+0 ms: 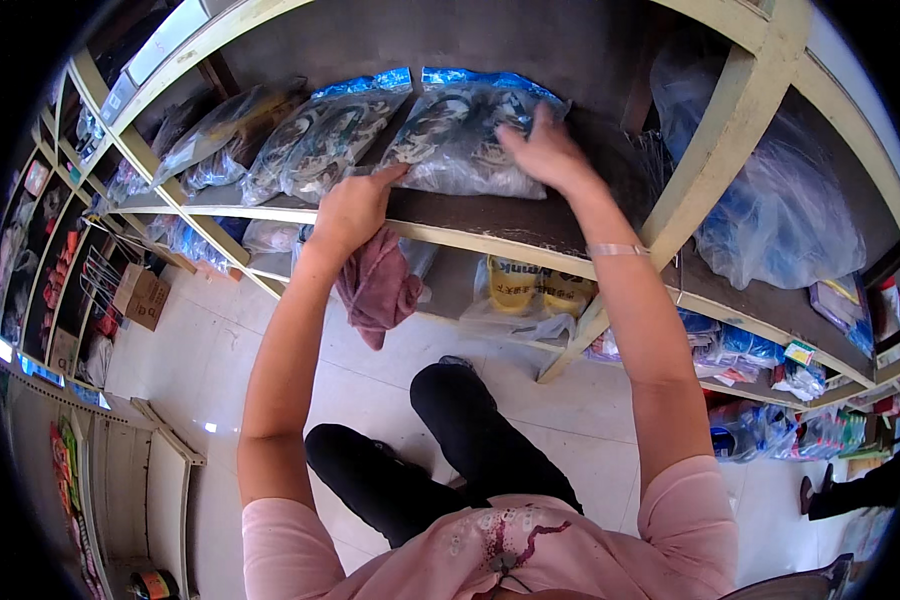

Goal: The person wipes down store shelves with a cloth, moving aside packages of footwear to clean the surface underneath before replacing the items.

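Note:
My left hand (354, 210) grips a mauve cloth (379, 289), which hangs down over the front edge of the shelf. Its index finger reaches to the lower left corner of a clear plastic bag (465, 169) with a blue header. Patterned items, possibly slippers, show through the plastic. Over the right side of that bag is my right hand (544, 150), slightly blurred, its fingers apart; whether it presses on the plastic I cannot tell. A similar clear bag (326, 139) lies just left on the same dark shelf board (480, 221).
More bagged goods (232, 135) lie farther left. A cream shelf post (720, 142) stands right of my right arm, with a large plastic bag (784, 210) beyond it. Below are yellow packaged items (514, 285). A cardboard box (141, 296) sits on the floor; another person's leg (859, 491) appears at right.

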`<state>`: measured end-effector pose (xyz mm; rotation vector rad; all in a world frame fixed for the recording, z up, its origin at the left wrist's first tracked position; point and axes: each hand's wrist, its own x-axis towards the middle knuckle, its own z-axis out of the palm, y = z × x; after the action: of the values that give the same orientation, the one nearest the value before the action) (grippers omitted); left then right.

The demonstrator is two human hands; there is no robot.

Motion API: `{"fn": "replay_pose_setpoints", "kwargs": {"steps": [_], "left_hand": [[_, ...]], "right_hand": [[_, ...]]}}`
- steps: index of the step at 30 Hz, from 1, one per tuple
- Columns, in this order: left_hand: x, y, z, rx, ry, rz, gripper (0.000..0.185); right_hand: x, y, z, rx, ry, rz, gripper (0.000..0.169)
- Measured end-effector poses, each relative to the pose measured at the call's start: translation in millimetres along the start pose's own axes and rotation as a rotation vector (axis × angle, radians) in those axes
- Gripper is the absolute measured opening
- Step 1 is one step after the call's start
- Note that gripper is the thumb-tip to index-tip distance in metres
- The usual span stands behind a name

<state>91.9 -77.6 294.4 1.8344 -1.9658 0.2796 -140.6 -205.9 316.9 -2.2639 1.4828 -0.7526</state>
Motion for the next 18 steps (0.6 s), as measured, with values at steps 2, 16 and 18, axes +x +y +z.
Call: {"fn": "replay_pose_setpoints", "kwargs": {"steps": [2,16,18], "left_hand": [[-7,-4,1,0.049,0.031,-0.038,0.037],[-53,-13,-7,-0.276,0.289,-0.288,0.045],[-73,-26,-18,-0.473,0.431,-0.297,0.042]], "right_hand": [[8,4,27,-0.027,-0.096,-0.041,0.084],[-53,-9,15,-0.148,0.531,-0.372,0.059],[-122,-27,2,0.325,0.254,-0.479,0.06]]}}
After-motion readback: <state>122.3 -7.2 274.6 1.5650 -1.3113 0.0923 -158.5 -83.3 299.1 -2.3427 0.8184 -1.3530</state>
